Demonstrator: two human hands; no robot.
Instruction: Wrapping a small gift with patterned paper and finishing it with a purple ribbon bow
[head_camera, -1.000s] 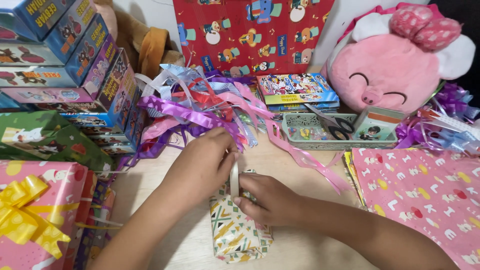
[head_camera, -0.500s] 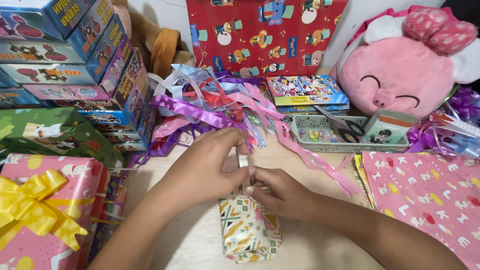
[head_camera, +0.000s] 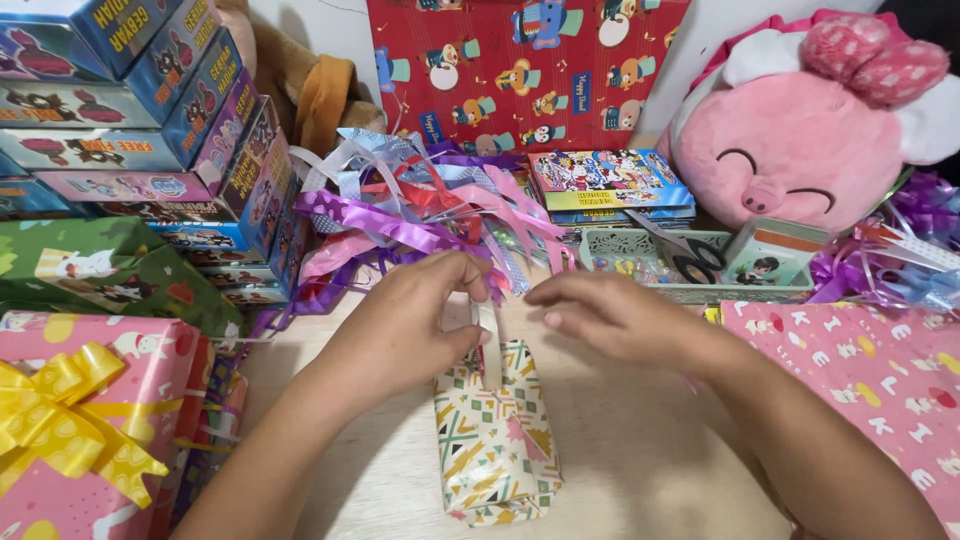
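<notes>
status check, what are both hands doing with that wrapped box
Left hand pinching white ribbon on wrapped box. Right hand open, hovering beside. Ribbon pile just behind.

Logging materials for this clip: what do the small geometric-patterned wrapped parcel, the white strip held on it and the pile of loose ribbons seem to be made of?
Small geometric-patterned wrapped parcel: likely matte printed paper; its folds are crisp. White strip, held by the left hand: probably glossy plastic ribbon or tape; too small to say. Pile of loose ribbons: seemingly shiny plastic or foil, since they glint and curl stiffly. The right hand hovers open beside them.
</notes>
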